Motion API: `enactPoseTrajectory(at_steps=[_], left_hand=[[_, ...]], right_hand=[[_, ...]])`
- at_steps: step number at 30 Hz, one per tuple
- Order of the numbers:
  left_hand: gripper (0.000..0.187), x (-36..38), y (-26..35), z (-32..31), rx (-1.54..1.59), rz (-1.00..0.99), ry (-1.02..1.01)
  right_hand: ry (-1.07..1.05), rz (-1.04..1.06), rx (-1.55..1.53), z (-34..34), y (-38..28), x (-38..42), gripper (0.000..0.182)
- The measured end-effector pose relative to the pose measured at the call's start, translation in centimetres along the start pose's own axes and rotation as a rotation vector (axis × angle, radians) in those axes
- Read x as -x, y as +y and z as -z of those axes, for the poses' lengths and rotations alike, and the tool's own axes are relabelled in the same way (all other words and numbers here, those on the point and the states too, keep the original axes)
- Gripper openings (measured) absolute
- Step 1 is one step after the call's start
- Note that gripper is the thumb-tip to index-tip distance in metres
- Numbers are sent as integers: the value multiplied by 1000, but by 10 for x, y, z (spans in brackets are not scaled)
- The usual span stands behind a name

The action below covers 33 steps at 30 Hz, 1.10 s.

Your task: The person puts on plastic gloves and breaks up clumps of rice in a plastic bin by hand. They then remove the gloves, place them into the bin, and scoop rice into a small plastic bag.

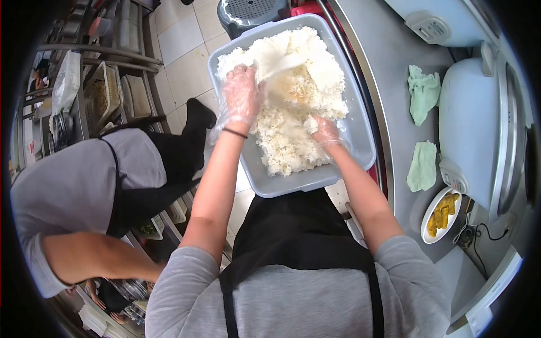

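A grey-blue plastic tub [265, 187] full of cooked white rice [293, 152] is in front of me. My left hand [242, 97], in a clear plastic glove, is closed over the left part of the rice. A white rice paddle [280, 66] reaches from it to the right, its edges blending with the rice. My right hand [326, 131], also gloved, is at the right side of the rice with its fingers curled on some of it; the fingertips are partly hidden. A yellowish patch [298, 93] shows in the rice between the hands.
A steel counter [389, 107] on the right holds rice cookers [470, 129], green cloths [422, 166] and a white dish [433, 231] of yellow food pieces. A grey stool [253, 11] stands beyond the tub. Close on my left is a co-worker [84, 180], beside shelves with trays [107, 96].
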State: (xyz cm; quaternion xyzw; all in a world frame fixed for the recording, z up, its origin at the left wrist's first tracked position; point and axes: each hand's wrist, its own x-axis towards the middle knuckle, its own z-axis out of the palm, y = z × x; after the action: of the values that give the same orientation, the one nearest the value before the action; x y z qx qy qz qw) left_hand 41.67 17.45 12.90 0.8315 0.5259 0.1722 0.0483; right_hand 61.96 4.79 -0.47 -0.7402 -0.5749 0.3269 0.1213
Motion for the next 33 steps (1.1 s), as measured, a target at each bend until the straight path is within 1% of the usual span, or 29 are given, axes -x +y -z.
enactPoseTrajectory(at_steps=[2,3,4,5,6,7,8,9,10,12,13,15,16,18,19,20,21,22,23,24,25,26,27,28,29,30,31,32,33], left_hand=[[26,14,17,4,48,21,154],[21,29,21,-4,85,-7,128],[24,45,27,-11,141,82,-126],[28,57,30,-20,194,172,-379],[28,69,26,-37,198,171,-380],[33,85,20,-59,291,298,-469],[38,98,14,-77,386,426,-559],[51,106,7,-90,439,545,-599],[51,110,3,-100,444,550,-601],[63,113,-6,-120,737,518,-476],[63,114,-6,-130,739,527,-478],[79,111,6,-154,663,198,-720],[79,111,18,-163,667,204,-720],[94,112,39,-180,500,105,-687],[104,105,38,-188,484,126,-744],[104,104,35,-194,486,125,-745],[105,92,38,-173,601,203,-847],[106,86,36,-163,714,281,-944],[106,86,32,-161,711,281,-943],[104,91,26,-162,853,299,-916],[102,96,24,-161,994,316,-885],[102,101,25,-155,989,318,-889],[97,107,28,-146,1350,603,-858],[93,107,30,-138,1701,895,-790],[93,103,30,-132,1696,896,-796],[83,96,30,-126,1382,685,-849],[74,91,30,-122,1068,476,-871],[74,87,32,-119,1068,474,-866],[68,84,34,-119,1072,437,-822]], right_hand=[[15,-33,-72,14,-19,2,43],[30,-60,-141,20,-25,3,43],[30,-63,-137,18,-19,2,43],[-58,-165,-105,16,-14,-1,49],[-145,-269,-73,15,-9,-4,56],[-146,-272,-70,18,-4,-2,56],[-191,-288,-74,25,2,3,66],[-239,-305,-76,33,9,11,76],[-285,-320,-79,41,15,19,88],[-378,-346,-86,48,20,32,112],[-386,-346,-81,40,23,42,112],[-368,-246,5,16,32,57,117],[-373,-245,9,4,34,52,117],[-310,-225,-72,-26,31,36,130],[-263,-179,-161,-40,32,28,132],[-263,-182,-160,-55,36,20,132],[-297,-108,-411,-79,51,13,131],[-325,-29,-662,-78,40,11,131],[-223,41,-633,-72,32,20,127],[-223,43,-636,-59,17,22,127],[-260,111,-514,-47,3,23,123],[-296,175,-392,-39,-5,24,119],[-298,174,-398,-36,-8,23,119],[-274,240,-450,-33,-10,19,112],[-250,303,-502,-29,-12,18,105],[-247,300,-505,-19,-20,21,105],[-177,298,-358,-5,-32,24,95],[-107,297,-209,3,-39,24,85],[-104,303,-208,0,-35,21,85]])
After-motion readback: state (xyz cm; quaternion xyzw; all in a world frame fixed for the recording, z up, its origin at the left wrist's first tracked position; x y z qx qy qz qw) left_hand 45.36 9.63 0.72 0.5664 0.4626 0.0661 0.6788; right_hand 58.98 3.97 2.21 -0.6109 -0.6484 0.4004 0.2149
